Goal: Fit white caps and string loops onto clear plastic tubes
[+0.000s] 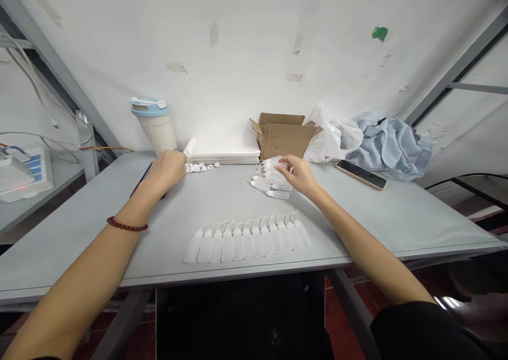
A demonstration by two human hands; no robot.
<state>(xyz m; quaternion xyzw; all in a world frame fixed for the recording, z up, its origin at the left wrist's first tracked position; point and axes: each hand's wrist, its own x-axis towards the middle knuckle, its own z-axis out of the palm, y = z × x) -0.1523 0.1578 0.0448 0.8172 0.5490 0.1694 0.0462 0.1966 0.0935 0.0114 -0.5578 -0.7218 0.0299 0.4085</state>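
Observation:
My right hand (299, 173) is closed on a small clear plastic bottle (273, 163) above a loose pile of the same bottles (270, 186). My left hand (166, 169), with a red bead bracelet on its wrist, reaches to a short line of small white caps (202, 167); its fingers curl at the caps, and I cannot make out what they hold. A neat row of several clear bottles (248, 239) lies side by side near the front edge of the grey table (397, 217).
Against the wall stand a blue-lidded tumbler (154, 124), a stack of white sheets (222, 156), an open cardboard box (283, 135), a plastic bag (333, 135) and a blue cloth (391, 143). A phone (360, 174) lies at the right. A power strip (24, 172) sits far left.

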